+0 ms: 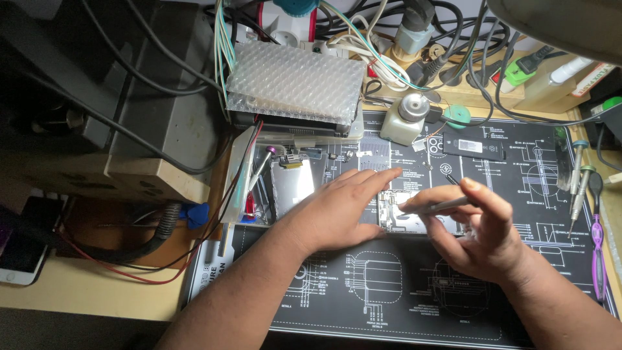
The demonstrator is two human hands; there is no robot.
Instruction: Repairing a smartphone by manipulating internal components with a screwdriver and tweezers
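Our left hand (340,210) lies flat, fingers spread, steadying the opened silver phone body (405,217) mid-mat; our right hand (483,230) pinches slim grey tweezers (444,206). The phone body probably feels light and fragile: hold its edges.

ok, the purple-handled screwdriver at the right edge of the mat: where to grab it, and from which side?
Probably the purple handle, mid-length, with the right hand coming from above. The purple-handled screwdriver lies flat, running near to far along the mat, so fingers can pinch across the handle from either side. Its thin far end sits close to two grey screwdrivers, so stay toward the near part.
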